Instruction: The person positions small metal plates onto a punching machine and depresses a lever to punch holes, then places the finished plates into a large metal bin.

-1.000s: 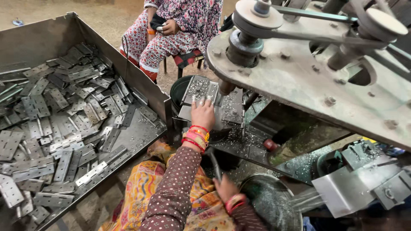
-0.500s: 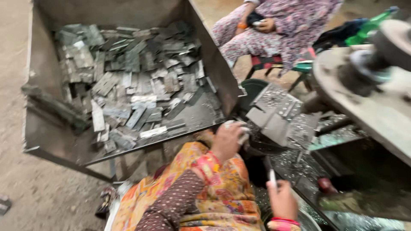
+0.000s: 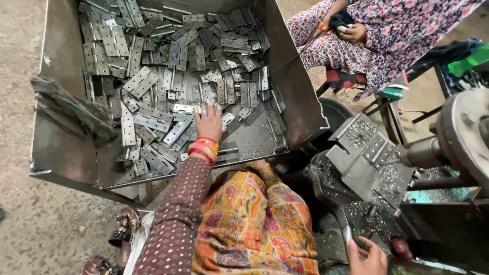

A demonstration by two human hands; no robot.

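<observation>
Head view shows your left hand (image 3: 208, 122) stretched into the bin (image 3: 61, 153) at about eleven o'clock from your lap, palm down on the heap of hinges (image 3: 168, 66); the fingers are spread fairly wide, tips resting on a bright hinge (image 3: 186, 108) just at twelve o'clock of the knuckles; whether they grip it you cannot tell; red and orange bangles (image 3: 202, 148) ring that wrist. Your right hand (image 3: 368, 257) sits low at five o'clock, at the frame's bottom edge, fingers curled around a thin metal rod (image 3: 347, 235) that points up toward twelve. A dark rag (image 3: 71, 104) hangs over the bin's wall at nine o'clock of the left hand. At three o'clock stands a machine (image 3: 458, 132) with a grey jig (image 3: 367, 158) strewn with metal chips; beyond it, at one o'clock, another person (image 3: 377, 30) sits on a stool, hands in the lap.
</observation>
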